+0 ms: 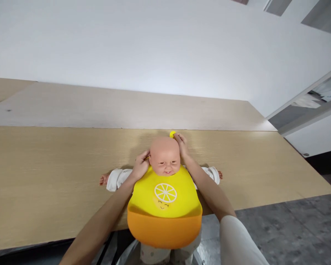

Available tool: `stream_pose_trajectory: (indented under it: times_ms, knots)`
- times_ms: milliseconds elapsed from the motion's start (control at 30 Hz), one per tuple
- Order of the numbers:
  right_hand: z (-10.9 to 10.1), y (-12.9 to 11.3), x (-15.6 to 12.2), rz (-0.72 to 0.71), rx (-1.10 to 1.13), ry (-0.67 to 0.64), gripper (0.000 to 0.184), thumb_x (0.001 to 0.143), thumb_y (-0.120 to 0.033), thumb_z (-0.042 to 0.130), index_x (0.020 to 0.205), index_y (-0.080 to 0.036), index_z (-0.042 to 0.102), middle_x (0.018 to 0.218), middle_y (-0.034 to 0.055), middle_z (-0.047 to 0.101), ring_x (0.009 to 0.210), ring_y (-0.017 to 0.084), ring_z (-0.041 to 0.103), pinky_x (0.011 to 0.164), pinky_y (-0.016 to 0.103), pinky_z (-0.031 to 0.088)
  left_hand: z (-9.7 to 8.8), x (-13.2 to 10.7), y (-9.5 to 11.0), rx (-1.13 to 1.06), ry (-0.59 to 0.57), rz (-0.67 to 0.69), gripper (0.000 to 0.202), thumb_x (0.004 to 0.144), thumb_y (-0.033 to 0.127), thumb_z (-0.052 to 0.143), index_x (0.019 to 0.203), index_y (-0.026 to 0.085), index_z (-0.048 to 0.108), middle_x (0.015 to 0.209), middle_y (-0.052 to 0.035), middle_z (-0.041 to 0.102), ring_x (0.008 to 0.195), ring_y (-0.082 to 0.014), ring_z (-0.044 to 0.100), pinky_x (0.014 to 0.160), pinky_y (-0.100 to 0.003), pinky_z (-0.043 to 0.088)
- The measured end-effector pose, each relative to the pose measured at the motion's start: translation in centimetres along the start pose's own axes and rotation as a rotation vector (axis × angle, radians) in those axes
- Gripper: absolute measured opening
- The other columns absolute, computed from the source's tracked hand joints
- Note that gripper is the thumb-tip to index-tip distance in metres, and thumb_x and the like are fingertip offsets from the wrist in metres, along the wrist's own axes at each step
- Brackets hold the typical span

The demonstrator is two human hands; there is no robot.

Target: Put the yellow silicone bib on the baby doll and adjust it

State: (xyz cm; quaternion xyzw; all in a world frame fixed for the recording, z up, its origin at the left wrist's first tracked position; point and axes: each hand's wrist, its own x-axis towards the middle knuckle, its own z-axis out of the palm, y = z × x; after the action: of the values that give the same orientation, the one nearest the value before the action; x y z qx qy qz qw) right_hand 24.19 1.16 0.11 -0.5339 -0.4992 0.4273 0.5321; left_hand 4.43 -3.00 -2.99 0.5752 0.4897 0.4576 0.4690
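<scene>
Doll [164,156] sits lower centre of frame at the table's [44,176] near edge, yellow bib [165,191] on its chest. Left hand [140,165] is curled at the neck, picture-left; can't tell the grip. Right hand [182,145] is behind the head, pinching the strap tab [172,134]. Wood top runs wide both sides. White wall [154,44] behind, grey floor [292,228] lower right.

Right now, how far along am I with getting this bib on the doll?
Done: the bib already lies on the doll. In hand: your right hand holds a strap end by its head, left hand at its neck. Left: the strap looks unfastened.
</scene>
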Motion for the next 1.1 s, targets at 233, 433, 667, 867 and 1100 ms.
stream_pose_trajectory:
  times_ms: [233, 433, 667, 867, 1100]
  knots:
    - [-0.1, 2.1, 1.9, -0.145, 0.041, 0.071, 0.04, 0.086, -0.055, 0.051, 0.075, -0.017, 0.051, 0.071, -0.0016, 0.049, 0.069, 0.01, 0.045, 0.067, 0.021, 0.037, -0.2, 0.0, -0.6, 0.08, 0.023, 0.009, 0.046, 0.075, 0.031, 0.053, 0.115, 0.013, 0.068, 0.124, -0.0126, 0.07, 0.118, -0.0293, 0.063, 0.106, -0.043, 0.047]
    - [0.0, 3.5, 2.3, -0.13, -0.031, 0.095, 0.04, 0.087, -0.055, 0.048, 0.074, -0.017, 0.05, 0.07, -0.0019, 0.049, 0.069, 0.01, 0.044, 0.067, 0.021, 0.036, -0.2, -0.1, -1.1, 0.327, 0.004, -0.002, 0.045, 0.082, 0.031, 0.047, 0.119, 0.014, 0.065, 0.125, -0.0141, 0.07, 0.117, -0.0295, 0.064, 0.105, -0.043, 0.046]
    - [-0.2, 4.9, 2.7, -0.066, -0.104, 0.086, 0.044, 0.087, -0.058, 0.046, 0.072, -0.017, 0.049, 0.068, -0.0018, 0.05, 0.066, 0.01, 0.043, 0.063, 0.021, 0.037, -0.3, -0.3, 0.1, 0.525, -0.001, 0.058, 0.029, 0.079, 0.022, 0.044, 0.092, 0.019, 0.07, 0.093, -0.0102, 0.076, 0.088, -0.0267, 0.069, 0.083, -0.035, 0.053]
    - [-0.3, 5.4, 2.8, -0.046, -0.197, 0.097, 0.044, 0.09, -0.059, 0.044, 0.073, -0.018, 0.049, 0.069, -0.0005, 0.052, 0.068, 0.012, 0.046, 0.064, 0.021, 0.039, -0.4, -0.3, 0.1, 0.602, -0.017, 0.058, 0.034, 0.079, 0.021, 0.042, 0.097, 0.017, 0.071, 0.097, -0.0118, 0.076, 0.09, -0.0281, 0.069, 0.081, -0.036, 0.052]
    - [-0.7, 4.0, 2.8, -0.023, -0.574, 0.106, 0.032, 0.1, -0.038, 0.037, 0.087, -0.016, 0.057, 0.068, 0.0011, 0.054, 0.06, 0.013, 0.044, 0.063, 0.024, 0.034, -0.5, -0.1, -0.2, 0.468, 0.03, -0.004, 0.042, 0.078, 0.022, 0.049, 0.113, 0.018, 0.071, 0.11, -0.0098, 0.076, 0.103, -0.0293, 0.069, 0.096, -0.039, 0.051]
